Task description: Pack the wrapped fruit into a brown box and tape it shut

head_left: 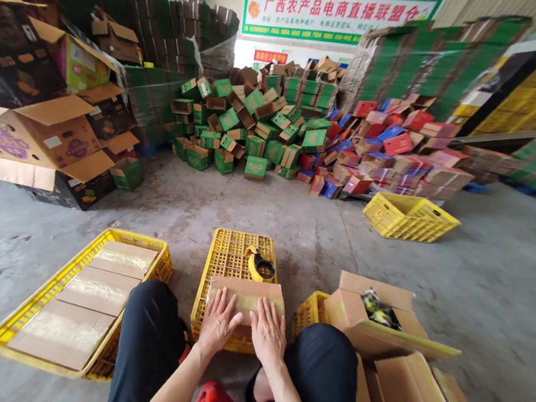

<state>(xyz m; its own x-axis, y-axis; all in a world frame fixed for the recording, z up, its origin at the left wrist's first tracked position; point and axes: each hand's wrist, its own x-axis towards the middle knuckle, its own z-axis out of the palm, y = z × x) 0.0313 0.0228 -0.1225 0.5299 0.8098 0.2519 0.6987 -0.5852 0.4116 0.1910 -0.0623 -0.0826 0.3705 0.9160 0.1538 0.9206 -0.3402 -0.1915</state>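
Note:
A closed cardboard box with clear tape along its top lies on an upturned yellow plastic crate between my knees. My left hand rests flat on the box's left part, fingers spread. Beside it, my right hand lies flat on the right part, fingers stretched forward. Neither hand grips anything. Just behind the box, a yellow and black tape dispenser sits on the crate.
At left, a yellow crate holds 3 taped boxes. At right, an open carton contains dark wrapped items above more cartons. Another yellow crate stands farther right. Piled green boxes and red boxes lie beyond.

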